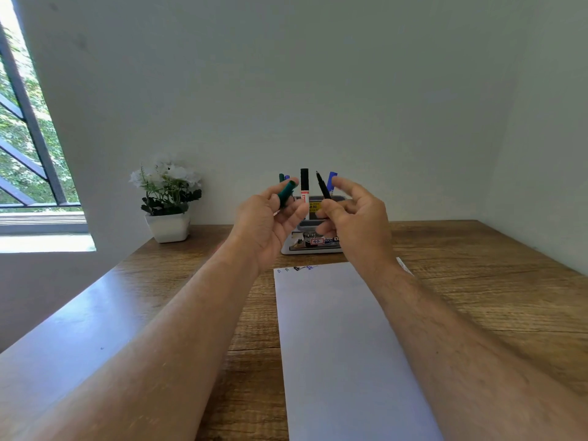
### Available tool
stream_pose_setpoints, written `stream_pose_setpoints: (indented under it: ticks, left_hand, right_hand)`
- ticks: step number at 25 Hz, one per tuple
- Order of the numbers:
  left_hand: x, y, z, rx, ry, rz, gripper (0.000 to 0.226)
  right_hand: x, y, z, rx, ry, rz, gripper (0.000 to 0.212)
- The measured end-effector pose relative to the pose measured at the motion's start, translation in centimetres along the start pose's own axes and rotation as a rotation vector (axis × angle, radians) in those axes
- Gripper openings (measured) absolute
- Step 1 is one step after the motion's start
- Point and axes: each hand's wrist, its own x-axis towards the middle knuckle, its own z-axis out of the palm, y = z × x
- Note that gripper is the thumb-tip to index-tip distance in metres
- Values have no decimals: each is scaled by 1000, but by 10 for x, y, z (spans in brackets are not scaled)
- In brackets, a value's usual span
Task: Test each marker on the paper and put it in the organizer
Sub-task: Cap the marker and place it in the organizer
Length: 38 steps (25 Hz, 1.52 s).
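Both my hands are raised in front of the organizer [310, 246], a grey-white box at the back of the table. My left hand [270, 218] pinches a green cap [286, 191]. My right hand [353, 218] holds an uncapped marker [323, 186] with its dark tip pointing up. The two hands are a little apart. A black-capped marker [304, 184] stands upright in the organizer between them, with a green marker [281, 177] and blue ones [332, 179] beside it. The white paper [343, 345] lies below my hands, with small test marks [297, 268] along its far edge.
A white pot of white flowers [168, 202] stands at the table's back left corner. The wooden table [477, 281] meets the wall behind the organizer. A window [25, 138] is at the far left.
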Motion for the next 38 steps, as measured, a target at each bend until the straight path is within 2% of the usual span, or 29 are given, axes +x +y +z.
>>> stream_pose_setpoints:
  ticks: [1, 4, 7, 9, 11, 14, 16, 19, 23, 31, 38]
  left_hand:
    - [0, -1, 1, 14, 30, -15, 37]
    - [-1, -1, -1, 104, 97, -53, 33]
    - [1, 1, -6, 259, 123, -52, 30]
    - [5, 1, -10, 512, 143, -21, 34]
    - [7, -3, -13, 881, 135, 22, 29]
    - [11, -14, -14, 1430, 17, 84, 21]
    - [11, -18, -11, 1662, -50, 5, 21]
    - [9, -20, -8, 1856, -123, -84, 33]
    - [8, -22, -8, 1872, -173, -83, 31]
    - [5, -23, -6, 1875, -220, -67, 29]
    - [5, -25, -4, 1918, -244, -81, 32]
  right_hand:
    - [1, 0, -1, 22, 11, 8, 35]
    - [2, 3, -6, 49, 24, 42, 20]
    - [3, 5, -8, 121, 3, 107, 26]
    - [3, 8, -9, 115, -6, 124, 25]
    - [2, 12, -10, 32, -3, 137, 17]
    - [-1, 21, -12, -145, -20, 119, 8]
    - [-3, 24, -11, -267, -36, 99, 11]
    - [-4, 27, -8, -313, -89, 166, 9]
    - [-6, 30, -8, -385, -190, 251, 12]
    - [-5, 34, -10, -498, -213, 192, 23]
    - [-6, 32, -9, -507, -248, 188, 20]
